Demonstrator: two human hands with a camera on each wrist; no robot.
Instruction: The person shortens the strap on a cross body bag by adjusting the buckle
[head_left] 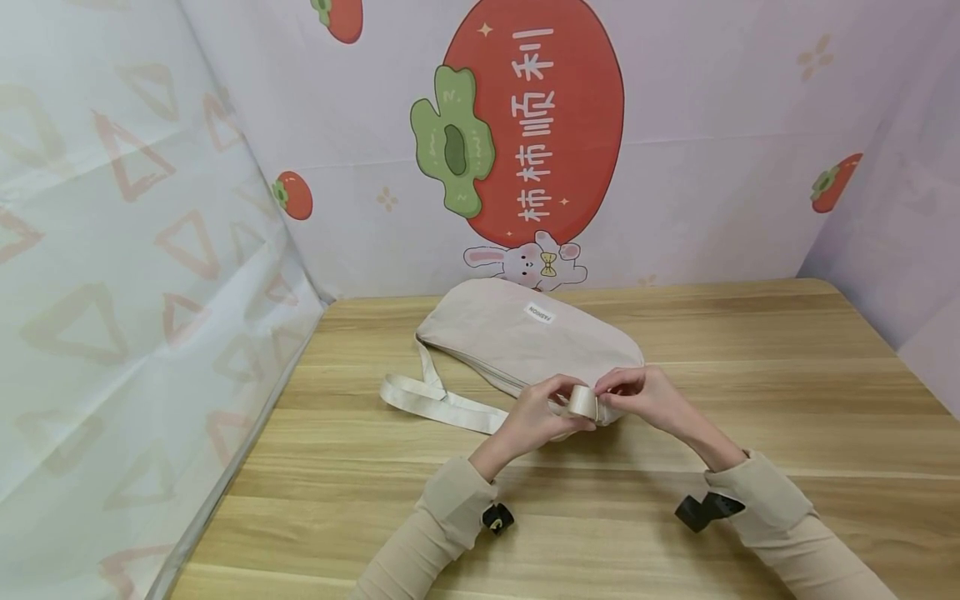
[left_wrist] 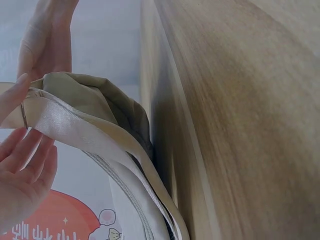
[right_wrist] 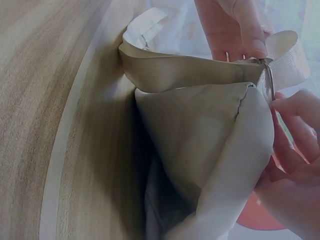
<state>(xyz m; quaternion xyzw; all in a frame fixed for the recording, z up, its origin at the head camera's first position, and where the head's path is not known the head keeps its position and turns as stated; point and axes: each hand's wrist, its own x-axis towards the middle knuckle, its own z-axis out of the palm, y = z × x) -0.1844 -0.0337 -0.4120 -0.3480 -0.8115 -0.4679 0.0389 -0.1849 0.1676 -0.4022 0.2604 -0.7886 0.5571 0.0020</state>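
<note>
A beige fabric bag [head_left: 525,333] with a zipper and a small white label lies on the table. Its pale webbing strap [head_left: 442,408] trails to the left and loops up at the bag's right end. My left hand [head_left: 528,421] holds the strap's folded loop between thumb and fingers. At that loop, a thin metal buckle [right_wrist: 270,80] sits around the webbing. The right hand [head_left: 656,402] pinches at the buckle's edge with thumb and index finger. In the left wrist view, the strap [left_wrist: 65,122] runs from the buckle down along the bag.
The wooden table [head_left: 337,517] bears the bag near its back edge. Behind it hangs a printed cloth [head_left: 712,192] with fruit drawings, and another cloth [head_left: 135,275] hangs along the left side. Black bands [head_left: 705,510] show at both cuffs.
</note>
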